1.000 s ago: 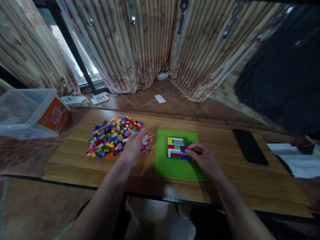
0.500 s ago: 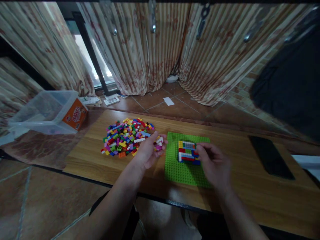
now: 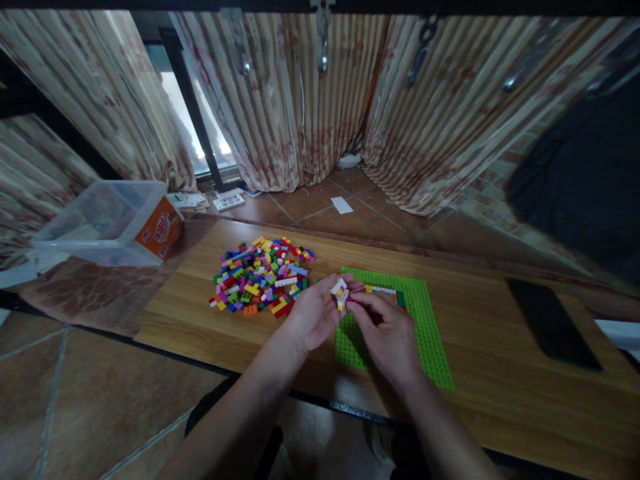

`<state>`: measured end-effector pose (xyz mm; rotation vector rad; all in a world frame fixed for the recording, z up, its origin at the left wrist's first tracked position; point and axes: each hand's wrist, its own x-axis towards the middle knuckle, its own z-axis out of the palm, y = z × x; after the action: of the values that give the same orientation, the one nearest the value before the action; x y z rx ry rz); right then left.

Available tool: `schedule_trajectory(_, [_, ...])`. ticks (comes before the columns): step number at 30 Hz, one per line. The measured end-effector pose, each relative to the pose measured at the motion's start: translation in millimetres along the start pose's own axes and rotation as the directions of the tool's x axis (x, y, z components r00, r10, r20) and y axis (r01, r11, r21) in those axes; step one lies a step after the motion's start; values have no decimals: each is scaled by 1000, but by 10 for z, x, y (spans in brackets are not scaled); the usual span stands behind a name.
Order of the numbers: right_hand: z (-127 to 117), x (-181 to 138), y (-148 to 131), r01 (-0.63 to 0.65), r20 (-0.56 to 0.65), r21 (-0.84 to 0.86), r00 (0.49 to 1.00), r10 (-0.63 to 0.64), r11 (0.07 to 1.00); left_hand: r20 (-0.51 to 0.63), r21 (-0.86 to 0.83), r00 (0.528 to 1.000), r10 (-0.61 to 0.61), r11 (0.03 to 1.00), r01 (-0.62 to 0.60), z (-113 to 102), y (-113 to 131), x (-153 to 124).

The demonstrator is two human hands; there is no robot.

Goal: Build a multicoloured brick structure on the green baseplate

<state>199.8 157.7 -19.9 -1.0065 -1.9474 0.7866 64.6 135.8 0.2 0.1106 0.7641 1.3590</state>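
Observation:
My left hand is cupped palm up, cradling a few small white, yellow and pink toy bricks. Over that palm, the thumb and fingers of my right hand pinch a magenta brick, still among the others. Beneath both hands lies a green studded baseplate. On it stands a low build of coloured bricks, mostly covered by my right hand. Left of my left hand spreads a heap of loose mixed bricks.
The wooden table carries a black phone-like slab on its right. Past the table's left end sits a clear plastic box with an orange label. Curtains hang behind, and a dark cloth shape is at right.
My right hand has left the brick build and come left to my left palm, where it now pinches a brick. My left hand has shifted right, over the baseplate's edge.

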Motion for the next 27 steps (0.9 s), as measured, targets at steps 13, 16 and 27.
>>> schedule_trajectory(13, [-10, 18, 4, 40, -107, -181, 992, -60, 983, 91, 413, 975, 203, 883, -222, -36, -90, -46])
schedule_trajectory(16, [6, 9, 11, 25, -79, -134, 996, -36, 991, 101, 479, 958, 269, 831, -283, -28, -119, -42])
schedule_trajectory(27, [78, 5, 83, -124, -84, 40, 988, 127, 991, 89, 531, 945, 313, 788, -311, -143, -34, -24])
